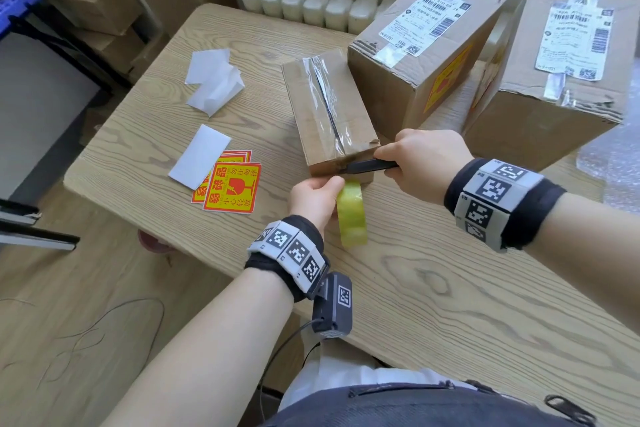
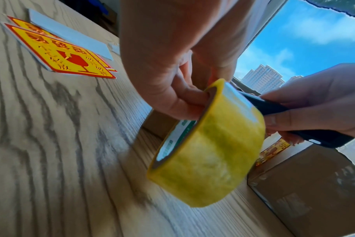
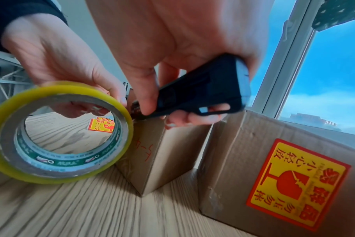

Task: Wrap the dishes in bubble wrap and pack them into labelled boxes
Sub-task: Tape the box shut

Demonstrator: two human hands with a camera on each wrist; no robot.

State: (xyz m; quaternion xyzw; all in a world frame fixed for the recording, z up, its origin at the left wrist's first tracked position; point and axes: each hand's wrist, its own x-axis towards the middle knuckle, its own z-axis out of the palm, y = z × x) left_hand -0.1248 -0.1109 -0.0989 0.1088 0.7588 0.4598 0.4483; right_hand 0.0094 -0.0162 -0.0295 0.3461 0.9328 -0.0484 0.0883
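Note:
A small cardboard box [image 1: 329, 111] lies on the wooden table [image 1: 415, 305], its top seam covered by clear tape. My left hand [image 1: 313, 198] grips a yellowish roll of clear tape [image 1: 351, 215] just in front of the box's near end; the roll [image 2: 209, 147] hangs above the table. My right hand [image 1: 422, 163] grips a black box cutter [image 1: 370, 166] held across the box's near top edge, its tip next to the left thumb. In the right wrist view the cutter [image 3: 203, 91] meets the tape roll [image 3: 57, 133] above the box [image 3: 152, 152]. No dishes are visible.
Two bigger taped boxes with shipping labels [image 1: 426, 45] [image 1: 561, 59] stand at the back right; one shows a fragile sticker [image 3: 298, 181]. Red-and-yellow fragile stickers [image 1: 232, 189] and white backing papers [image 1: 213, 80] lie on the left. Bubble wrap [image 1: 616, 156] lies at the right edge.

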